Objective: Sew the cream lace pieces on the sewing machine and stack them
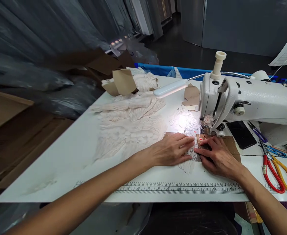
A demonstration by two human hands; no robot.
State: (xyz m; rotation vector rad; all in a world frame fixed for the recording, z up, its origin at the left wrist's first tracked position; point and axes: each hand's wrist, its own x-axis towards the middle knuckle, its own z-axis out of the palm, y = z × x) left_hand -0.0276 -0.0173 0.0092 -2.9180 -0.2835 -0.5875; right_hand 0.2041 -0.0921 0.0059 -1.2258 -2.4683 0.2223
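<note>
White lace lies under the foot of a white sewing machine, and a strip of it hangs toward me between my hands. My left hand rests palm down with its fingers stretched out over the left side of the lace. On the other side my right hand lies on the machine bed, fingers apart and slightly bent, its fingertips at the lace's right edge. Brown card shows under and beside my right hand. The lamp's bright spot falls on the lace behind the needle area.
A heap of cream lace spreads over the table on the left. A lamp reaches over it. At the right lie a black phone and red-and-yellow-handled scissors. A printed ruler runs along the front edge. Cardboard boxes stand left.
</note>
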